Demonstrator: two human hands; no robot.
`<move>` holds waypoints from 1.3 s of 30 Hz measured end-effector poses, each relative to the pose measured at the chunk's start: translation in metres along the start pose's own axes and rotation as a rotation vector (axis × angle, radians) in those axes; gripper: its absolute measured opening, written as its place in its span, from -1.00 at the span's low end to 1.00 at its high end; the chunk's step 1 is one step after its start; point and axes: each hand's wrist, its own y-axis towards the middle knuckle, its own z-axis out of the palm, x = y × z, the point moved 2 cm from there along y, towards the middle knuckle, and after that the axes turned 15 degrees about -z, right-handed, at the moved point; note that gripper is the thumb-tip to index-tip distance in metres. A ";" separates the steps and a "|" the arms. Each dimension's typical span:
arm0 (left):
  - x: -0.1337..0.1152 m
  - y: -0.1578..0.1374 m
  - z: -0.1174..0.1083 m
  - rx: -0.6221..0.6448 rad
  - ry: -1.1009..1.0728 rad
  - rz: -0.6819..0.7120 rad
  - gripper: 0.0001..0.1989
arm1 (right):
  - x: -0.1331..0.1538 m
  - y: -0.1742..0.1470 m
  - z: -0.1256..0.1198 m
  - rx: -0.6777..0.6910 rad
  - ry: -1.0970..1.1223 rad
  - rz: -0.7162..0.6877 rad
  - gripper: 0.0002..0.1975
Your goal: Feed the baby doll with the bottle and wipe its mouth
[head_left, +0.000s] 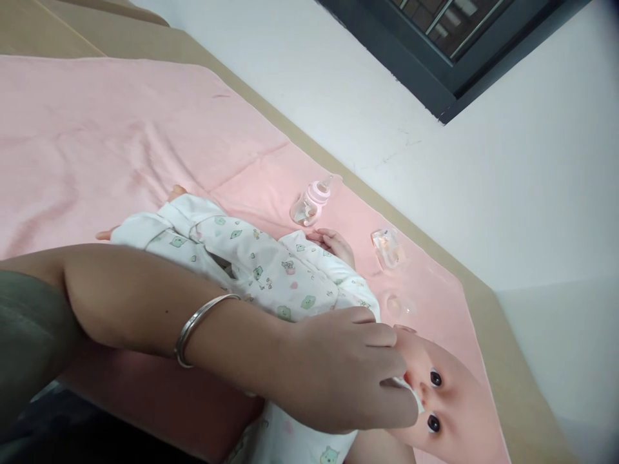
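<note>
My left hand [338, 374] lies across the baby doll [271, 277], fingers curled down onto its face; the fingertips pinch something small and white at the doll's mouth, perhaps a wipe [411, 388], though the view is too close to be sure. A silver bangle [198, 325] sits on that forearm. My right hand is out of sight.

The doll lies on its back on the pink towel [97, 142]. Its long axis runs on a slant from upper left to lower right: feet toward the upper left, head [449, 399] at the lower right, face turned up with both dark eyes open. One of its arms stretches out toward the wall side, its small hand [333, 243] resting on the towel.

I count one doll, in a white printed romper. Beyond it on the towel are one pink baby bottle [312, 201], lying on its side, one clear packet [388, 248], and one small clear cap [399, 304] near the doll's shoulder. The towel covers a tan surface [488, 303] set against a white wall [338, 84].
</note>
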 end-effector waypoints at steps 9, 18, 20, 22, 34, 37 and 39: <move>-0.001 -0.001 -0.001 0.006 -0.018 0.028 -0.86 | 0.001 -0.001 0.001 -0.010 0.006 0.002 -0.69; -0.001 0.000 0.000 -0.002 -0.020 0.019 -0.84 | -0.002 0.001 -0.001 -0.007 0.003 0.005 -0.69; -0.002 0.000 0.000 -0.023 -0.026 0.022 -0.83 | -0.002 0.000 -0.001 -0.006 -0.005 0.005 -0.69; -0.002 0.000 0.001 -0.037 -0.029 0.032 -0.83 | -0.002 0.000 0.000 -0.008 -0.008 0.005 -0.69; -0.003 0.000 -0.001 -0.056 -0.039 0.052 -0.85 | 0.006 -0.006 0.004 0.012 0.000 0.000 -0.69; -0.003 -0.001 -0.001 -0.059 -0.033 0.053 -0.86 | 0.007 -0.007 0.006 0.004 0.001 -0.006 -0.69; -0.003 -0.001 0.000 -0.053 -0.027 0.057 -0.87 | 0.007 -0.007 0.006 0.002 -0.002 -0.007 -0.72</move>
